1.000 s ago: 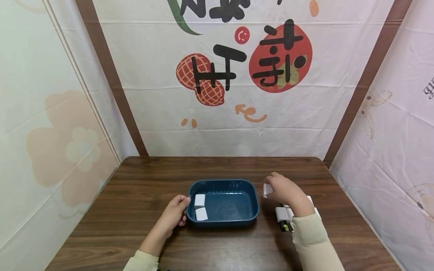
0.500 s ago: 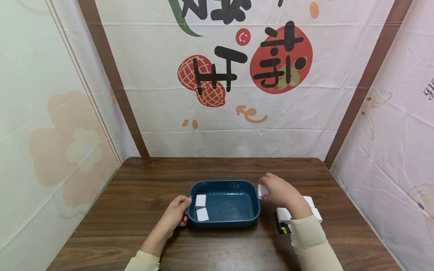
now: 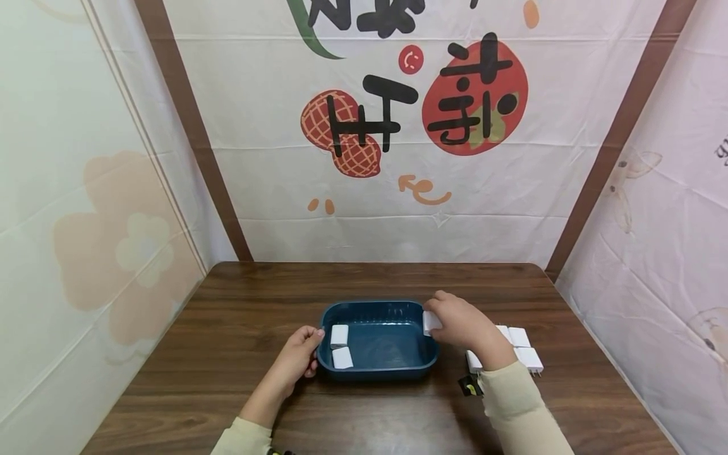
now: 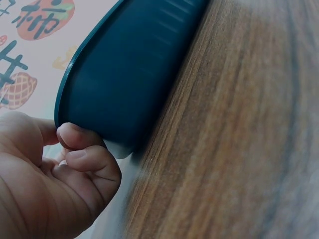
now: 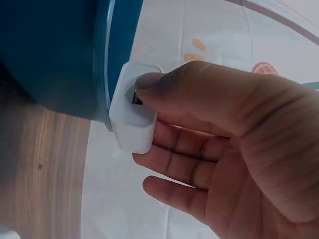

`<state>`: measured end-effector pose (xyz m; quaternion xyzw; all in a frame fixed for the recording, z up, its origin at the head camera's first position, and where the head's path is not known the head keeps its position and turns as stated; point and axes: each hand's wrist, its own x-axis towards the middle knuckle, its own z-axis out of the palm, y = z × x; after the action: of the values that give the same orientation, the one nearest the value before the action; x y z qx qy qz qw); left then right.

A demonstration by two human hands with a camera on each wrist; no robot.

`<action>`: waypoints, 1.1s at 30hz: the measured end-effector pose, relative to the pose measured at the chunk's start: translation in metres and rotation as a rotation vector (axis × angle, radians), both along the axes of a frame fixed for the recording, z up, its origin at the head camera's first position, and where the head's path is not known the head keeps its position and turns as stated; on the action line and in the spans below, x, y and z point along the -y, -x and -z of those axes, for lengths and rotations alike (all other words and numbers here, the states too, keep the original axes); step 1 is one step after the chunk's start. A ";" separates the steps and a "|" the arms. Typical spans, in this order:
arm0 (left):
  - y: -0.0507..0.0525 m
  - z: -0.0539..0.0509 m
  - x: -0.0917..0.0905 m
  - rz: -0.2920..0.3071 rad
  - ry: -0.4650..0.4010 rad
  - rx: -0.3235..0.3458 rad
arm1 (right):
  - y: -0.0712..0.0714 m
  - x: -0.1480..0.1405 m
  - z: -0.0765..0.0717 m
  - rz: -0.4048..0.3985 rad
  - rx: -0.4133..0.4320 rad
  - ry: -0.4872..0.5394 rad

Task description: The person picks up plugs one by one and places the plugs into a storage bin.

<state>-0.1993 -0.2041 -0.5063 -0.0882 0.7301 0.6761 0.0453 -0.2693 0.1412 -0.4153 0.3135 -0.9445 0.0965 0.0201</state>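
Note:
A dark blue rectangular tray (image 3: 378, 374) sits on the table, with two white charger blocks, one (image 3: 339, 335) behind the other (image 3: 342, 358), at its left end. My left hand (image 3: 297, 357) pinches the tray's left rim; in the left wrist view its thumb and curled fingers meet at the rim. My right hand (image 3: 463, 322) holds a white USB charger (image 5: 133, 107) between thumb and fingers at the tray's right rim. A dark port shows beside the thumb in the right wrist view. Whether the charger touches the rim, I cannot tell.
Several white chargers (image 3: 529, 359) with metal prongs stand on the table right of the tray, partly behind my right forearm. A small black item with a yellow-green mark (image 3: 470, 385) lies before them. A printed white cloth (image 3: 267, 240) hangs behind the table.
My right hand has carried the white charger leftward, from right of the tray to its right rim. More of the chargers on the right now show. My left hand keeps its hold on the rim.

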 end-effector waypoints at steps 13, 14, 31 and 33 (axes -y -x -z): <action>-0.002 -0.003 -0.002 -0.002 0.002 -0.002 | -0.004 0.013 0.003 -0.046 -0.027 -0.010; -0.002 -0.003 -0.002 -0.003 0.004 -0.002 | -0.005 0.014 0.003 -0.049 -0.024 -0.009; 0.000 -0.001 -0.004 0.006 -0.004 -0.010 | -0.007 0.024 0.009 -0.119 -0.088 -0.016; 0.000 0.000 -0.002 0.002 -0.003 -0.006 | -0.007 0.028 0.009 -0.118 -0.076 -0.011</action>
<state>-0.1995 -0.2017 -0.5063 -0.0854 0.7293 0.6775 0.0437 -0.2618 0.1136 -0.4239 0.3721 -0.9234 0.0804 0.0483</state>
